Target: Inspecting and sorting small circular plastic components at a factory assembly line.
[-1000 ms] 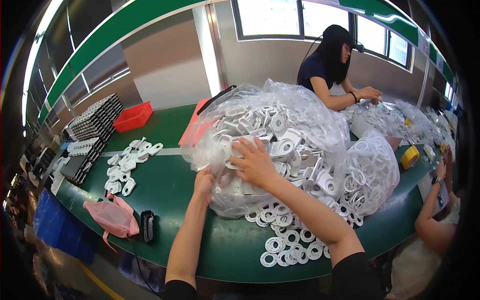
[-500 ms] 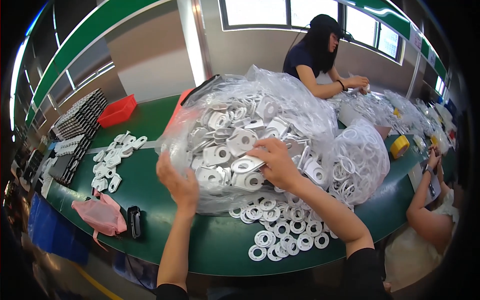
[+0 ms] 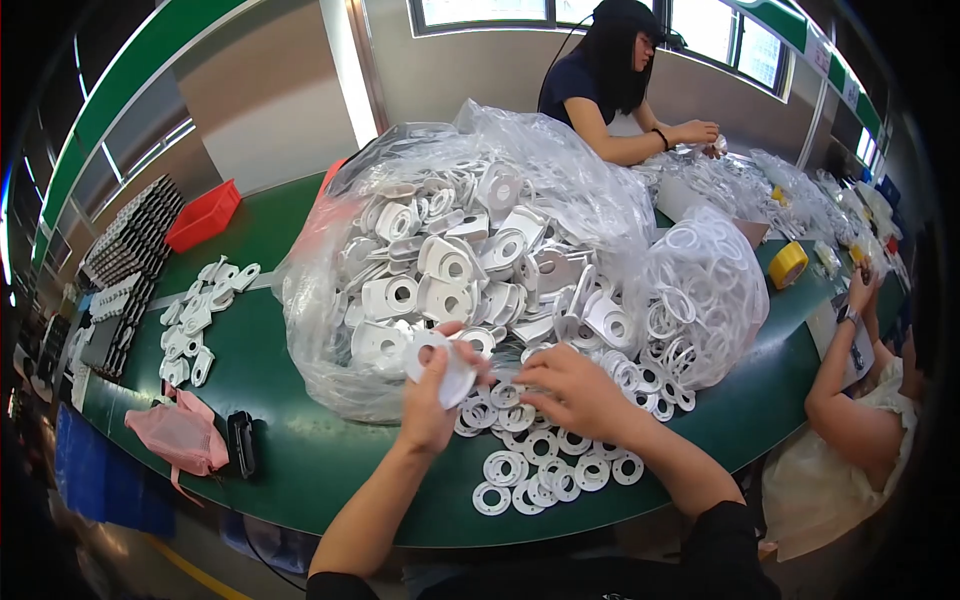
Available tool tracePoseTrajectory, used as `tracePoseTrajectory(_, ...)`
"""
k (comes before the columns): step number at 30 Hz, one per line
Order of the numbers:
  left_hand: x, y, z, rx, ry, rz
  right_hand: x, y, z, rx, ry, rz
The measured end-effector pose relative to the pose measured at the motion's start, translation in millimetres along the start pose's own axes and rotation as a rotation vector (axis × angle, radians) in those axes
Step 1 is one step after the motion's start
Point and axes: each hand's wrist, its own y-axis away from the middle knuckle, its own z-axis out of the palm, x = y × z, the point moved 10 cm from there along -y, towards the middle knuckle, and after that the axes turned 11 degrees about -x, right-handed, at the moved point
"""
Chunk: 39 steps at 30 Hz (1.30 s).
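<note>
My left hand [image 3: 432, 405] grips a white plastic plate [image 3: 455, 375] with a round hole, raised in front of a big clear plastic bag [image 3: 320, 350]. That bag lies wide open, heaped with similar white plates [image 3: 450, 262]. Just to the right, my right hand [image 3: 572, 392] hovers over the bag's front edge and a spread of flat white rings [image 3: 540, 446]. Its thumb and fingers are drawn together; motion blur hides what, if anything, is between them.
A second clear bag [image 3: 715, 290] full of thin white rings stands at the right, near yellow tape [image 3: 788, 264]. Leftward are loose white pieces [image 3: 195, 318], a red bin [image 3: 203, 215], stacked trays [image 3: 130, 240], a pink pouch [image 3: 180, 434] and a black case [image 3: 241, 443]. Two people work nearby.
The plate has passed from my right hand to my left, away from the heap. My left hand has left the bag's edge and moved right; my right hand has come down toward the rings.
</note>
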Motion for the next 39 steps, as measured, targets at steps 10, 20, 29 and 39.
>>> tracePoseTrajectory(10,-25,13,-1,-0.031,-0.072,-0.334,-1,5,-10,0.126,0.004,-0.026)
tracePoseTrajectory(20,-52,27,38,-0.255,0.111,-0.463,-4,11,-20,0.249,-0.106,-0.005)
tracePoseTrajectory(29,-53,32,31,-0.19,0.023,-0.471,12,40,-104,0.641,0.305,0.102)
tracePoseTrajectory(39,-52,28,36,-0.22,0.058,-0.462,61,106,-163,0.629,0.462,0.606)
